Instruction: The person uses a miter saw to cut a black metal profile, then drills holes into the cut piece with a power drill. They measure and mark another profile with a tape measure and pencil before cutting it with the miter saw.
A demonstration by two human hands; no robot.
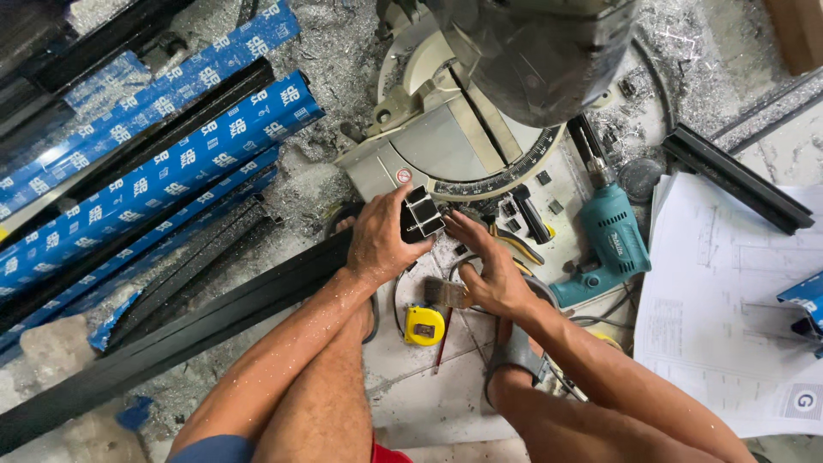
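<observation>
My left hand (378,240) grips the cut end of a long black aluminium profile (197,321), which runs from the lower left up to the base of a mitre saw (463,129). The profile's hollow end (423,213) faces the saw table. My right hand (489,266) lies flat just right of that end, fingers spread and fingertips touching it, holding nothing. Below the hands lie a yellow tape measure (424,326) and a small brush (446,294). My bare legs and sandalled feet frame the bottom of the view.
Several long profiles wrapped in blue printed film (163,163) lie stacked at the left. A teal electric drill (610,244) rests right of the saw. Paper drawings (729,317) cover the right side beside a short black profile (737,176). Metal shavings litter the floor.
</observation>
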